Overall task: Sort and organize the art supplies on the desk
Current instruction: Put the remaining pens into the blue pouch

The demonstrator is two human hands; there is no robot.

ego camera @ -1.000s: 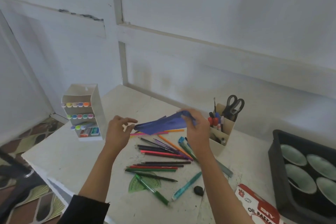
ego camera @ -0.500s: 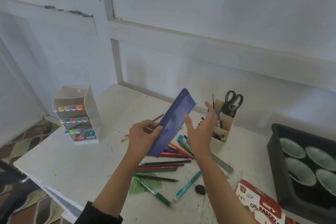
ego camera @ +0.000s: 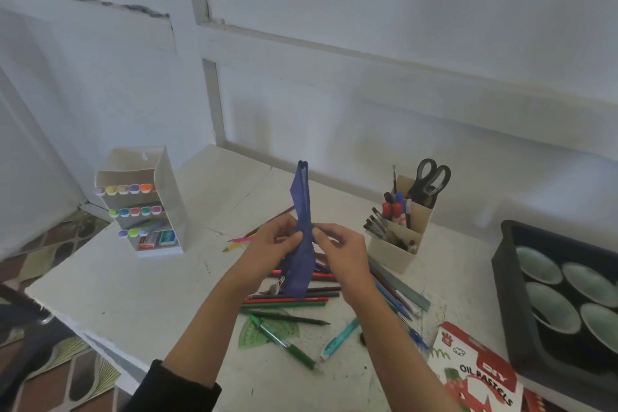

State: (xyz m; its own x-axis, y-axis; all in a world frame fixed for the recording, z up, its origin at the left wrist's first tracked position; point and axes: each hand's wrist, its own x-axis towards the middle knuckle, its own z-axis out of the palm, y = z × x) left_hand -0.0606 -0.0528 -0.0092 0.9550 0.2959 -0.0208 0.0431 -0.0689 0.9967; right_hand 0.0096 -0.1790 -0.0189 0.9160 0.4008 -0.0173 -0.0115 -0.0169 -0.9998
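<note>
beige holder (ego camera: pixel 392 252) keeps scissors (ego camera: pixel 430 181), pens (ego camera: pixel 395 211); blue pouch (ego camera: pixel 302 199) upright, long axis near vertical, pinched by left grip (ego camera: pixel 267 246) and right grip (ego camera: pixel 344 252)

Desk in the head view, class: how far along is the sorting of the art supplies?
Done: markers sit in the white rack, and scissors stand in the beige holder. In hand: the left hand and right hand pinch a blue pouch, held upright above the desk. Left: loose pencils, a green protractor, a ruler and the oil pastels box lie on the desk.
</note>
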